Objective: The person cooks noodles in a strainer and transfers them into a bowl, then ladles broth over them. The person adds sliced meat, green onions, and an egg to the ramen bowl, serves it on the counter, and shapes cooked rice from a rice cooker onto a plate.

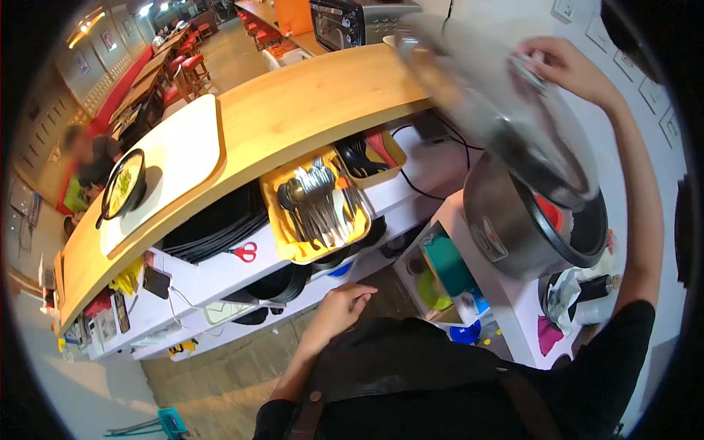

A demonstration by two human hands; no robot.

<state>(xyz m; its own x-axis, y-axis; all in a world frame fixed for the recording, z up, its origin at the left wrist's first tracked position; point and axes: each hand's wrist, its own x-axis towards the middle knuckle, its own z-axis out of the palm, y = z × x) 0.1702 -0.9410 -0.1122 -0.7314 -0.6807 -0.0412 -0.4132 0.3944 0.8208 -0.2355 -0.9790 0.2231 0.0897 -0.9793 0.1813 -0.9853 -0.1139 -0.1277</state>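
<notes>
My right hand [557, 64] is closed on the handle of a big lid [484, 103], which is tilted and blurred by motion. Beneath it stands a large silver pot [506, 220] with a black rim, partly uncovered. Something red [548, 213] shows inside the pot; the rest of its contents is hidden by the lid. My left hand [339, 314] hangs low in front of my apron, fingers curled together, with nothing visible in it. It touches none of the things around it.
A black bowl of food [125, 185] sits on a white tray [192, 139] on the wooden counter [293, 110]. Below are a cutlery tray [320, 209], red scissors [245, 252], stacked black plates [213, 227] and a phone [156, 281]. A toaster oven [352, 23] stands behind. A person sits at left.
</notes>
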